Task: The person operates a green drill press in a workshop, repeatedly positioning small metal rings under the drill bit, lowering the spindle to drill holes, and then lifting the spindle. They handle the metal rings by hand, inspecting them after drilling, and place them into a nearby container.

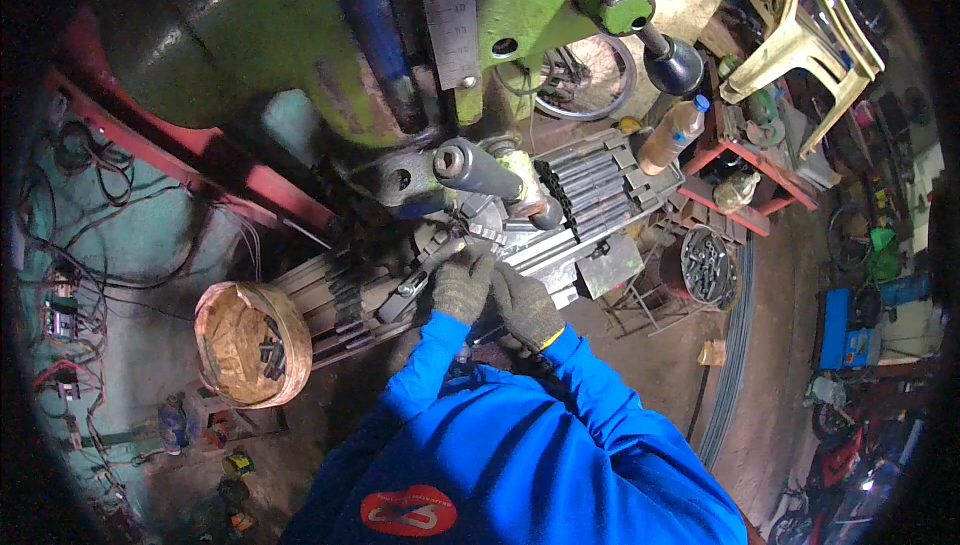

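A green machine [540,5] rises in front of me, with a dark cylindrical spindle part [475,170] pointing down over a metal fixture [482,220] on its worktable. My left hand [462,287], in a grey knit glove, is closed right at the near side of the fixture. Close against it, my right hand [526,307], gloved the same way, has its fingers bent toward the left one. What the fingers hold is too small and hidden to make out. Several dark metal bars [585,195] lie side by side right of the fixture.
A round basket [255,320] with dark metal pieces stands at left. A bucket of metal parts [705,267] sits at right, below a bottle with a blue cap [672,135]. A black ball-ended lever [672,63] juts from the machine. Cables [100,180] hang at far left.
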A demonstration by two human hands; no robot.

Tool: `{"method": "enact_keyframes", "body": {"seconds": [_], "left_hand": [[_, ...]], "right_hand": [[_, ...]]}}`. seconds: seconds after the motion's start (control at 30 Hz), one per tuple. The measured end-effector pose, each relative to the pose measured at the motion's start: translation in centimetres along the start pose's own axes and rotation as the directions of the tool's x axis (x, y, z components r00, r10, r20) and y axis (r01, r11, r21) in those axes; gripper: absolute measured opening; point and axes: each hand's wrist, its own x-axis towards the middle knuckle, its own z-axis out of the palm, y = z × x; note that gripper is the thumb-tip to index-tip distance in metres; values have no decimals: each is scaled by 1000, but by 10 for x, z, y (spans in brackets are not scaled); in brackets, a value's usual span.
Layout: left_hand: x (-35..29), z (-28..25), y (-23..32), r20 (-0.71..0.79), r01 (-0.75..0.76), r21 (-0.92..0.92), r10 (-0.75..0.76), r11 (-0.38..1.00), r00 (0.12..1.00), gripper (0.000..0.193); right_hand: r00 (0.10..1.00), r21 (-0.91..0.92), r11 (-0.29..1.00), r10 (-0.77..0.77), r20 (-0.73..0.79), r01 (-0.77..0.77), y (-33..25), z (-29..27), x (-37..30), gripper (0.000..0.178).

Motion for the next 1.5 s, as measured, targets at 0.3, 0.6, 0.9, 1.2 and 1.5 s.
{"method": "enact_keyframes", "body": {"seconds": [0.3,0.6,0.9,1.2,1.5], "left_hand": [[-6,-15,10,35,69,-99,-66,993,997,32],[-5,-10,1,111,104,-28,-100,994,989,34],[15,-1,-3,146,234,7,-232,972,962,38],[23,21,-46,203,-216,187,177,958,963,36],[28,17,-68,184,-176,-34,180,984,966,26]], "right_hand": [[976,-122,970,-217,-28,212,28,21,-2,35],[935,-272,899,-355,14,345,64,42,-3,41],[997,-56,998,-29,-66,25,27,39,8,38],[978,-250,955,-189,-92,161,38,43,3,36],[992,-108,989,-108,-62,101,18,39,7,39]]}}
